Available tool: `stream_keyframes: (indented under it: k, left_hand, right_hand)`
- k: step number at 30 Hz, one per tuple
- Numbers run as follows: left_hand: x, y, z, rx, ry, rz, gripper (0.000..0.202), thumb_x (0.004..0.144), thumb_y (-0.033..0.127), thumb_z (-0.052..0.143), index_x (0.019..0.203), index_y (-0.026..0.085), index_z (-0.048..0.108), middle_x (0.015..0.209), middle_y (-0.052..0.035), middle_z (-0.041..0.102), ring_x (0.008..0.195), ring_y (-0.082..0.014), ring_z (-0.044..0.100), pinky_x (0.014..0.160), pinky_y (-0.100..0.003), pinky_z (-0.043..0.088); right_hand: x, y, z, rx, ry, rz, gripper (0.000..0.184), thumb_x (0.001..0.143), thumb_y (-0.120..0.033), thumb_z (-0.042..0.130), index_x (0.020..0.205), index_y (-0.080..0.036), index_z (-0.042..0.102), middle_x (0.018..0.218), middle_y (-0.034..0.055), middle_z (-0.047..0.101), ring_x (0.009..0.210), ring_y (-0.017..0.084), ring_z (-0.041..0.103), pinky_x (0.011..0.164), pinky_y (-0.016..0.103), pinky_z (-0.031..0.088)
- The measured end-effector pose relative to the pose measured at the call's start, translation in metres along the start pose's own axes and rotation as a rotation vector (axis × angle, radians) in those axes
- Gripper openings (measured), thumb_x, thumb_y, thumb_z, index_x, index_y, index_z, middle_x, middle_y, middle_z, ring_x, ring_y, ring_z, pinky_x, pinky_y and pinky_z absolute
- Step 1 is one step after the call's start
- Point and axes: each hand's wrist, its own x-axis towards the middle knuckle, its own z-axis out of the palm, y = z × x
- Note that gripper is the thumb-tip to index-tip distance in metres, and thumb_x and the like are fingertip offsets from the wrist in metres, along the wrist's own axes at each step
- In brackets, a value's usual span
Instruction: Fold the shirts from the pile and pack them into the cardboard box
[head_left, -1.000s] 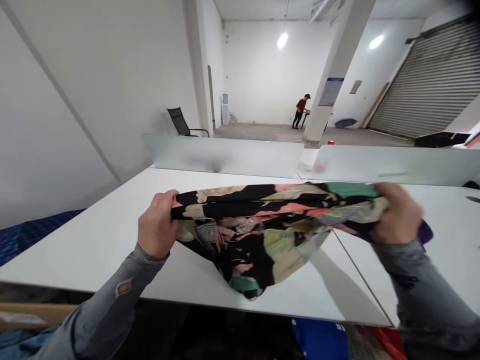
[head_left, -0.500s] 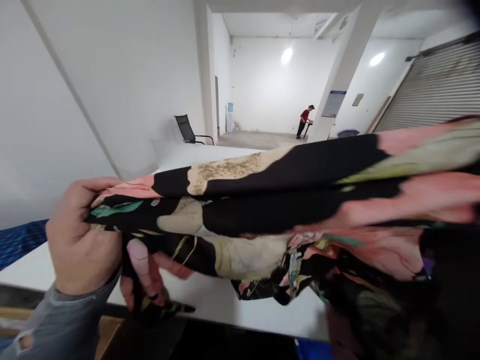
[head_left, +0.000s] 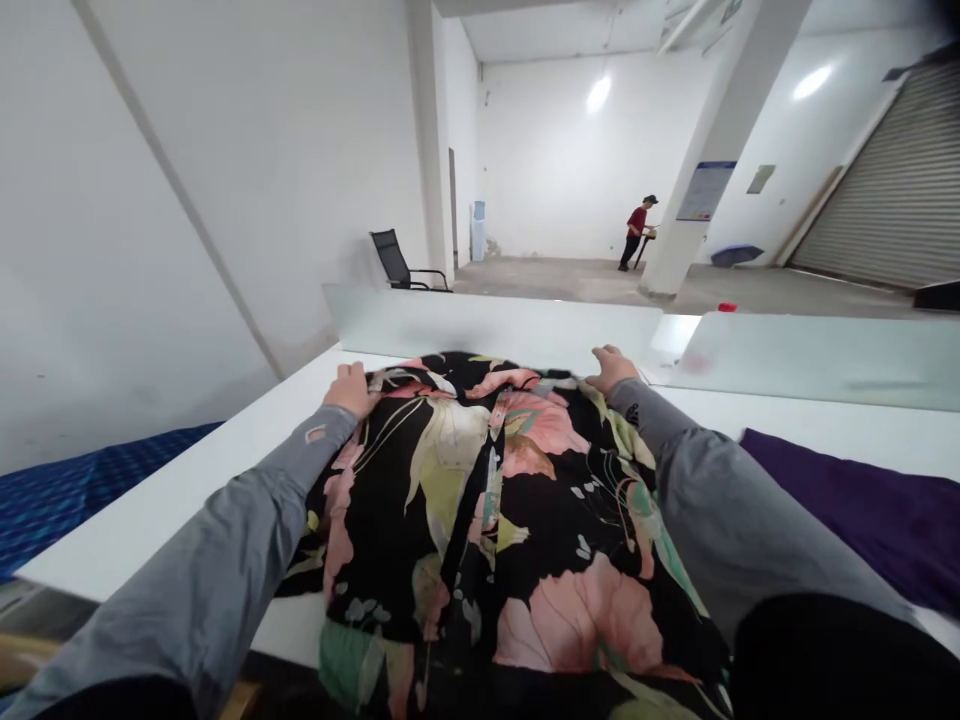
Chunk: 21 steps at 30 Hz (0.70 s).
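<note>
A black floral garment (head_left: pixel 450 470) with large pink and cream flowers is spread over the white table, with a strip like a placket down its middle. Its far edge lies between my two hands, and its near part runs down toward my body. My left hand (head_left: pixel 351 388) is closed on the far left corner of the garment. At the far right corner, my right hand (head_left: pixel 613 370) has its fingers bent at the cloth edge; the grip is partly hidden.
A low frosted divider (head_left: pixel 495 318) stands along the white table's (head_left: pixel 187 490) far side. Blue patterned cloth (head_left: pixel 97 485) lies at left, purple cloth (head_left: pixel 855 500) at right. Beyond are a black chair (head_left: pixel 394 260), a pillar (head_left: pixel 712 170) and a person (head_left: pixel 636 235) in red.
The garment was held up, stretched in front of my view; now it is lowered onto the table. My left hand has moved forward and right, and my right hand has come into view.
</note>
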Motion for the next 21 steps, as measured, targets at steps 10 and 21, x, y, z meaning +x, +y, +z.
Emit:
stream_keyframes:
  k: [10, 21]
  left_hand:
    - [-0.142, -0.013, 0.019, -0.061, -0.592, 0.369, 0.045, 0.083, 0.057, 0.056, 0.117, 0.027, 0.062, 0.109, -0.0077, 0.063, 0.110, -0.0247, 0.054, 0.094, -0.040, 0.045]
    - [-0.213, 0.012, 0.012, -0.032, -0.737, 0.376, 0.031, 0.095, 0.017, 0.030, 0.099, 0.018, 0.061, 0.091, -0.0077, 0.058, 0.085, -0.0194, 0.050, 0.080, -0.033, 0.042]
  right_hand:
    - [-0.257, 0.038, -0.066, 0.557, -0.735, -0.282, 0.042, 0.075, -0.053, 0.069, 0.106, -0.025, 0.069, 0.101, 0.0063, 0.070, 0.091, 0.022, 0.066, 0.083, 0.033, 0.052]
    - [-0.362, 0.034, -0.044, 0.485, -0.380, -0.339, 0.024, 0.087, -0.025, 0.042, 0.090, -0.022, 0.066, 0.097, 0.0120, 0.065, 0.092, 0.026, 0.060, 0.081, 0.043, 0.051]
